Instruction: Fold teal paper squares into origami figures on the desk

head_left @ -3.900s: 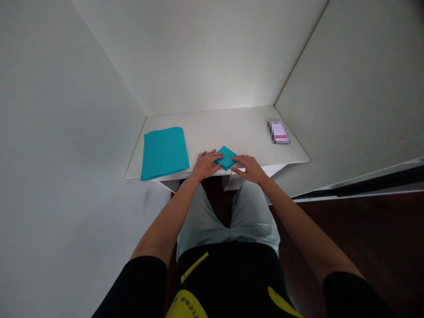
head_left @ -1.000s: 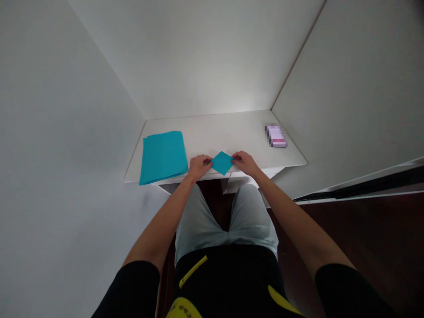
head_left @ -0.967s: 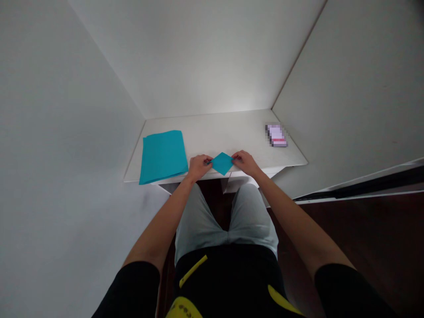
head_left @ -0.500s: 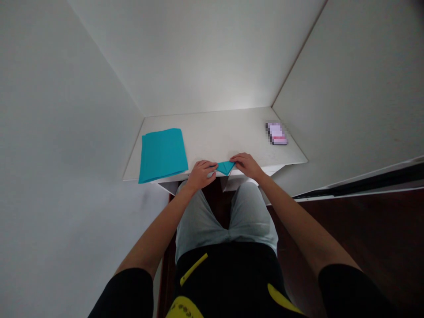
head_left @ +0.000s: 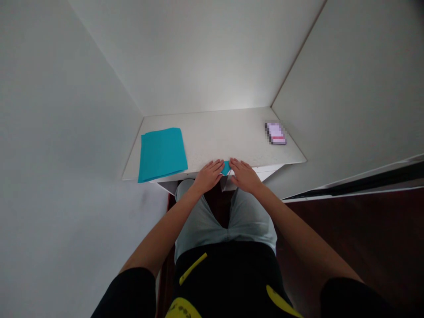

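A small piece of folded blue paper (head_left: 225, 168) lies at the front edge of the white desk, its lower point reaching over the edge. My left hand (head_left: 210, 175) covers the paper's left part, fingers stretched out and laid flat. From the other side my right hand (head_left: 245, 175) rests on the right part, its fingers also extended and flat. Only the middle of the paper shows between my fingertips; the rest is hidden beneath them.
Flat blue paper sheets (head_left: 163, 154) lie in a stack on the left of the desk (head_left: 220, 132), overhanging its front edge. A pixelated phone-like object (head_left: 276, 133) sits at the right. Walls enclose the desk at the back and both sides.
Both hands have moved inward over the folded paper, closer together. Their fingers went from holding its two corners to lying flat on it, and less of the paper shows.
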`<state>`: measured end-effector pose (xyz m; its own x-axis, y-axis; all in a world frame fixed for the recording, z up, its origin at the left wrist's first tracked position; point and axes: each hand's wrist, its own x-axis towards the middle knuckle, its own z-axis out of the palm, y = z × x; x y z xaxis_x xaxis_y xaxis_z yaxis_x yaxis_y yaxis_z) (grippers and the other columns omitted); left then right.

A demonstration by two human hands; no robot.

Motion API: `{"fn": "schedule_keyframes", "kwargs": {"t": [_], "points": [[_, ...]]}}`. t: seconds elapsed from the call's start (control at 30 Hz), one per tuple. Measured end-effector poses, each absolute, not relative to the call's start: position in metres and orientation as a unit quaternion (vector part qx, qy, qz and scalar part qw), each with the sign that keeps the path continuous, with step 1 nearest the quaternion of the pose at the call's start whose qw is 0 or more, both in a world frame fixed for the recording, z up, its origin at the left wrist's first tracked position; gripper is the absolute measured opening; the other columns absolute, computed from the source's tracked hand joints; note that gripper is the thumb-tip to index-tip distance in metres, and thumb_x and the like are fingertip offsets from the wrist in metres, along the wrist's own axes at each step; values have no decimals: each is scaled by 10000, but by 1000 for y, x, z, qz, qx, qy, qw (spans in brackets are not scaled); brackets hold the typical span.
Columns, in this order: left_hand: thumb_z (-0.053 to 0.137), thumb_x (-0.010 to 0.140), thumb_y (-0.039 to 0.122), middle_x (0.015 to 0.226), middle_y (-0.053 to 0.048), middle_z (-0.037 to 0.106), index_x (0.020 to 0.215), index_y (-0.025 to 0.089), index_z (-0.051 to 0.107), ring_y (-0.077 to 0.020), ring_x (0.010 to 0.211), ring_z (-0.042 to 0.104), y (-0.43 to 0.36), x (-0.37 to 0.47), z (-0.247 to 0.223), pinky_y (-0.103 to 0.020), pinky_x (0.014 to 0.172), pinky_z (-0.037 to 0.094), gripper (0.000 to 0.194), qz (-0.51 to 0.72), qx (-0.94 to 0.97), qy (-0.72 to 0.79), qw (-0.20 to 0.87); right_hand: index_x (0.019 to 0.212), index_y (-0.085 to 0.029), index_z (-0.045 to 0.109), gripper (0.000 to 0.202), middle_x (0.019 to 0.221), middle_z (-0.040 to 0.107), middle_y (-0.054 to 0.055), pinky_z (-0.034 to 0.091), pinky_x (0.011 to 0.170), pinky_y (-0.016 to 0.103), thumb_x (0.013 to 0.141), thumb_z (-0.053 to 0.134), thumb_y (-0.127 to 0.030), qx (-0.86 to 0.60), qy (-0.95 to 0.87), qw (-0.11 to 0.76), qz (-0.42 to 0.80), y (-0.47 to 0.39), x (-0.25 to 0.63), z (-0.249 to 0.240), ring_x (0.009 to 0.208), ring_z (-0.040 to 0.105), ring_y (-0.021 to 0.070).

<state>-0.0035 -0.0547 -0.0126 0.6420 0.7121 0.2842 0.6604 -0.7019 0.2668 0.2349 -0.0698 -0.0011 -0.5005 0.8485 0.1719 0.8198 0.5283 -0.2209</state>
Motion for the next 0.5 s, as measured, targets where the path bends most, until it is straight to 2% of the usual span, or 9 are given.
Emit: {"fn": "schedule_keyframes", "kwargs": {"t": [0.17, 0.33, 0.5], "points": [[568, 1027, 241, 1674, -203, 523, 1601, 100, 524, -298, 1606, 451, -57, -4, -16, -534, 1348, 355, 593, 197, 899, 384, 81, 1727, -63, 297, 858, 1751, 379, 241, 312, 1347, 589, 963, 584, -330, -470, -870, 136, 63, -74, 200, -5, 1638, 371, 373], [557, 1025, 222, 1687, -148, 524, 1629, 171, 499, -267, 1593, 474, -54, -9, -13, -515, 1342, 375, 609, 196, 898, 381, 100, 1744, -26, 186, 979, 1783, 281, 267, 275, 1357, 612, 949, 640, -372, -475, -865, 152, 59, -74, 213, -16, 1669, 285, 398], [513, 1063, 232, 1710, -124, 498, 1647, 202, 484, -251, 1613, 443, -53, -10, -13, -527, 1353, 349, 586, 204, 898, 375, 104, 1738, -67, 256, 918, 1768, 336, 253, 244, 1357, 639, 978, 642, -409, -496, -857, 130, 48, -69, 252, -11, 1653, 331, 394]]}}
